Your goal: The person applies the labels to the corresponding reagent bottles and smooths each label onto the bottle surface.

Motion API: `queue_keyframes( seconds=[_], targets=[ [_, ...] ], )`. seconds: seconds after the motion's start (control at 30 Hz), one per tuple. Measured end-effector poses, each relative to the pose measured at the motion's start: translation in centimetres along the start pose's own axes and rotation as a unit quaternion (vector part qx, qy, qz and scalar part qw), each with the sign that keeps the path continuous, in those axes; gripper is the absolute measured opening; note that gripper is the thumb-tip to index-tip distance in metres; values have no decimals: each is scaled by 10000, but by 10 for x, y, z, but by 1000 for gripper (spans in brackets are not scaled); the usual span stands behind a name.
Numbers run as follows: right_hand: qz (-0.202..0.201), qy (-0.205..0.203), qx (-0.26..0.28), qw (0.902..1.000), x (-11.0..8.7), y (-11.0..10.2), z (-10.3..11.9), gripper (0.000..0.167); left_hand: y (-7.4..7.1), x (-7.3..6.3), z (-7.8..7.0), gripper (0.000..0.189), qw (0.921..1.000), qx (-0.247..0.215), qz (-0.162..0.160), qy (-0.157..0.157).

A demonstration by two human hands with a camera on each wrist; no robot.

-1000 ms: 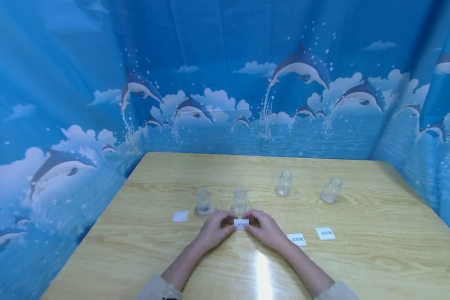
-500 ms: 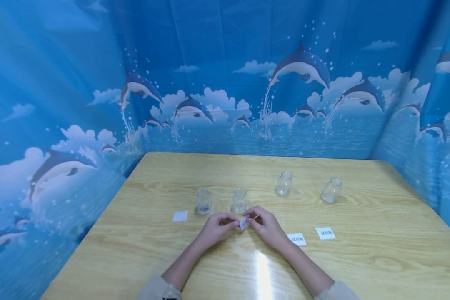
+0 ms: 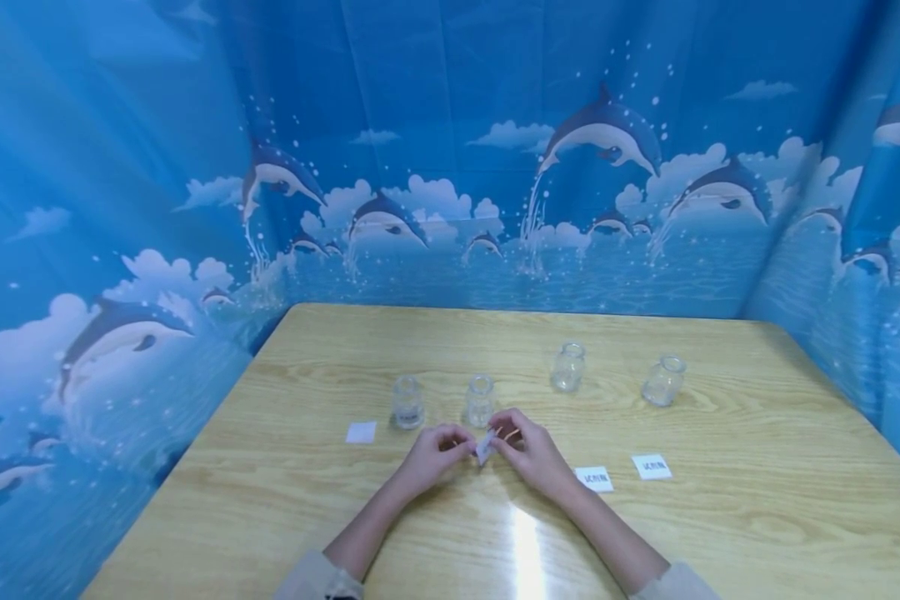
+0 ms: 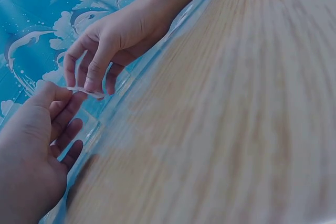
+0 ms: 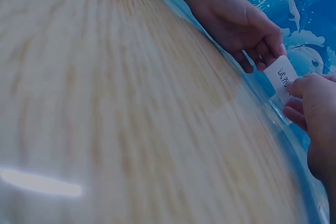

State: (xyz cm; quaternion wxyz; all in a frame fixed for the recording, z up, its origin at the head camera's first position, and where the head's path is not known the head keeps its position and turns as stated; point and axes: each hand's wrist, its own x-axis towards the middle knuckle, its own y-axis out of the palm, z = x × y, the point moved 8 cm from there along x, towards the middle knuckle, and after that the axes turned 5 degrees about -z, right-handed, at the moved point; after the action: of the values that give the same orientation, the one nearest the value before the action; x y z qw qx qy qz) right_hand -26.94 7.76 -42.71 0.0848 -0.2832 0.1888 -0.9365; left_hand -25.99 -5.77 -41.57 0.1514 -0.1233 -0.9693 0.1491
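Note:
A small white paper label (image 3: 483, 449) with dark handwritten characters is held up between both hands over the middle of the table. My left hand (image 3: 432, 460) pinches its left edge with thumb and forefinger. On the other side, my right hand (image 3: 531, 454) pinches the label, its thumb lying over part of the writing in the right wrist view. The label (image 5: 281, 76) stands tilted, its written face toward the right wrist camera. Right behind the hands is a clear glass jar (image 3: 481, 400). Another glass jar (image 3: 408, 404), with dark marking low on its side, stands left of it.
Two more glass jars stand farther back, one jar (image 3: 567, 367) right of centre and one jar (image 3: 663, 382) farther right. Written labels (image 3: 594, 479) (image 3: 651, 467) lie to the right, and a blank white paper (image 3: 361, 432) lies left. A blue dolphin curtain (image 3: 450, 167) surrounds the wooden table (image 3: 330, 367).
The label has turned from facing the head camera to a steep slant between the fingers. My right hand has shifted slightly up and away; my left hand has barely moved.

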Motion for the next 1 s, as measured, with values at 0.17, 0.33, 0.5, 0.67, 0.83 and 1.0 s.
queue_keyframes(
  seconds=[0.17, 0.33, 0.5, 0.67, 0.83, 1.0],
  targets=[
    [252, -339, 345, 9985, -1, 2, 24, 15, 0, 1, 1, 9, 9997, -227, 1, -88],
    [633, -185, 569, 9962, -3, 6, 44, 14, 1, 0, -1, 9, 9997, -202, 101, -59],
    [735, -85, 495, 9960, -3, 9, 49, 14, 2, -1, -1, 8, 9995, -232, 179, -66],
    [614, -187, 528, 9965, -3, 9, 46, 10, 3, -2, -1, 7, 9995, -216, 220, -62],
    [454, -193, 602, 9970, -5, 11, 25, 14, 3, -1, 1, 5, 9991, -324, 227, -139],
    [392, -193, 549, 9975, -5, 10, 20, 13, 1, -1, 2, 3, 9992, -355, 102, -117]
  ],
)
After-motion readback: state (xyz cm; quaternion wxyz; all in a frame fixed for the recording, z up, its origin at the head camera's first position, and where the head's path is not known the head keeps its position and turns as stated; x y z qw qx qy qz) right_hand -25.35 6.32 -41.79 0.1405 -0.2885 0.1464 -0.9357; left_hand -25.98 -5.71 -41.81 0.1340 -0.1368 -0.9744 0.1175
